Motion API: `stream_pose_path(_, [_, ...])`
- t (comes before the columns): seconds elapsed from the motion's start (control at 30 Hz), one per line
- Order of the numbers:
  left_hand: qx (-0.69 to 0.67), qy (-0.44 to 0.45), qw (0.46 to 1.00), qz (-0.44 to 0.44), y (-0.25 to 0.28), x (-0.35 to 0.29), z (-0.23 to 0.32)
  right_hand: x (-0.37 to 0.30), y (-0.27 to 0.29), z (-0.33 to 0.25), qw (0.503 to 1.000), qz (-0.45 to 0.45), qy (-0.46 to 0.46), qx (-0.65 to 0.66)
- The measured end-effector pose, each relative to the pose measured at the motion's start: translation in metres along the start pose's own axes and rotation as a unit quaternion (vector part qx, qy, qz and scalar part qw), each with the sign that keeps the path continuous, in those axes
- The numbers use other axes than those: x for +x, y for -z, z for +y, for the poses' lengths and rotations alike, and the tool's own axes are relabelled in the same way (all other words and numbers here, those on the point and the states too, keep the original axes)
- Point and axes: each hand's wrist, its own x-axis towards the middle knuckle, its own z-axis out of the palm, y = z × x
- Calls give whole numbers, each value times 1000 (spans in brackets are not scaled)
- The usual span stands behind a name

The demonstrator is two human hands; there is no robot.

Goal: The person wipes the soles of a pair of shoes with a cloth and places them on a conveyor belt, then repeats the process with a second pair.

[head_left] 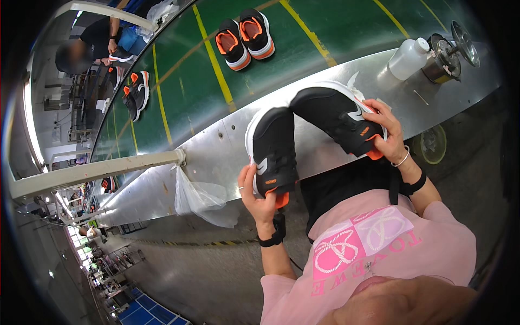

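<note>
In my left hand [256, 189] is a black sneaker [274, 138] with a white sole and orange lining, gripped by its heel end. My right hand [385, 130] grips the matching sneaker [331, 114] around its heel, thumb near the orange collar and fingers along the white sole. Both toes point away from me over the metal ledge, and the two shoes come close together near their toes. A scrap of white tissue or cloth [353, 86] shows behind the right shoe's sole. Dark bands circle both my wrists.
Beyond the metal ledge [216, 151] runs a green belt [179, 81] with yellow lines, carrying a sneaker pair [246, 39] and another pair [136, 95]. A white bottle [408, 58] and a metal pot [441, 60] stand right. A plastic bag [197, 197] hangs left. Another person [89, 46] handles a shoe.
</note>
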Motion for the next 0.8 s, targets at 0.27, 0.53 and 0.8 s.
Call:
stream_pose_path(0.27, [153, -37, 986, -58, -49, 5, 14, 8, -52, -27, 978, 18, 59, -200])
stream_pose_path(0.53, [-22, 145, 988, 40, -55, -1, -32, 10, -66, 14, 992, 77, 34, -94])
stream_pose_path(0.8, [-66, 130, 986, 79, -59, -6, -44, 6, -70, 23, 992, 100, 45, -64])
